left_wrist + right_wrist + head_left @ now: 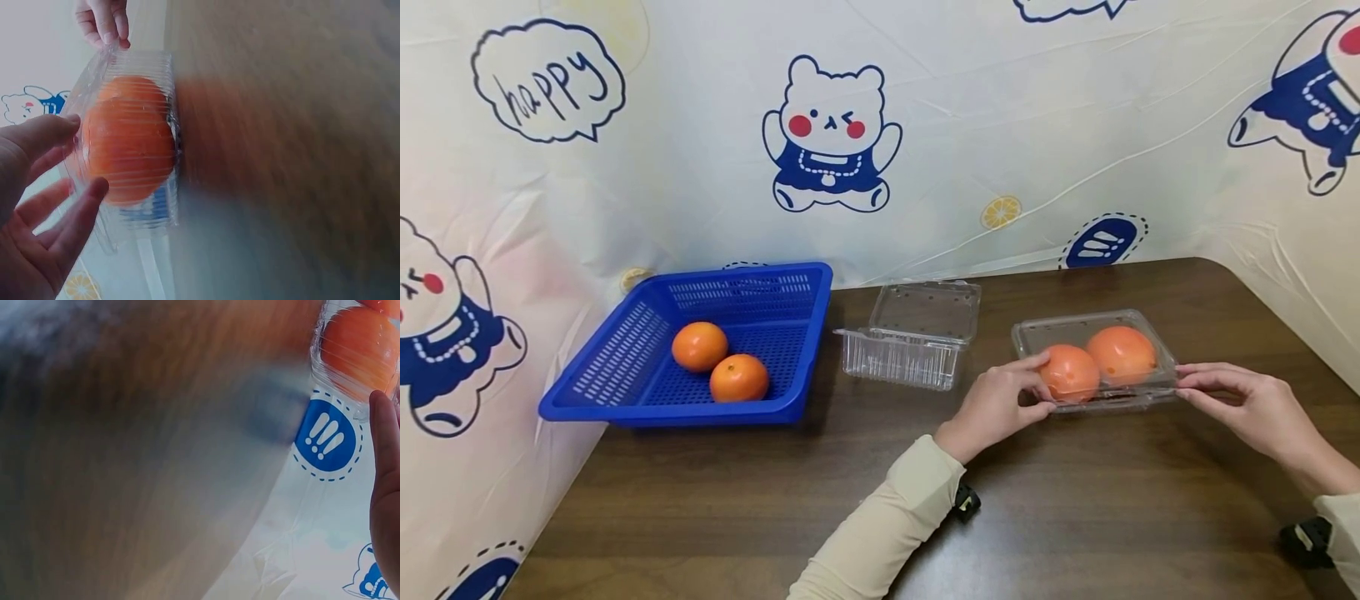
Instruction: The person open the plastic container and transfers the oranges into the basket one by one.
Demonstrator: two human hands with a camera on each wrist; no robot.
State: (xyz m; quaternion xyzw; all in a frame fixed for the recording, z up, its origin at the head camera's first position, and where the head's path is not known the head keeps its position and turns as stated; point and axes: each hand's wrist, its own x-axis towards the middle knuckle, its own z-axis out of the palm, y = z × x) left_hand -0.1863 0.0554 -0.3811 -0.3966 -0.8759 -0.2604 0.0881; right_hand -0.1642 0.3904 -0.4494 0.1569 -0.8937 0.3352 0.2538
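A clear plastic fruit box [1037, 333], its lid down, sits on the right side of the table with two oranges [1122, 356] inside. My left hand [996, 408] pinches the rim at the box's near left corner, thumb below and fingers above. At the near right corner my right hand [1255, 408] pinches the same rim. The left wrist view shows the ribbed wall of the box [147, 228] with both hands at its lid edge. Only part of the right hand [386, 487] appears in the right wrist view, beside the box.
Left of the held box stands a second clear box [902, 358] with its lid raised. Further left, a blue basket [812, 350] contains two loose oranges [739, 378]. A printed cloth [955, 167] hangs behind the brown table [760, 500].
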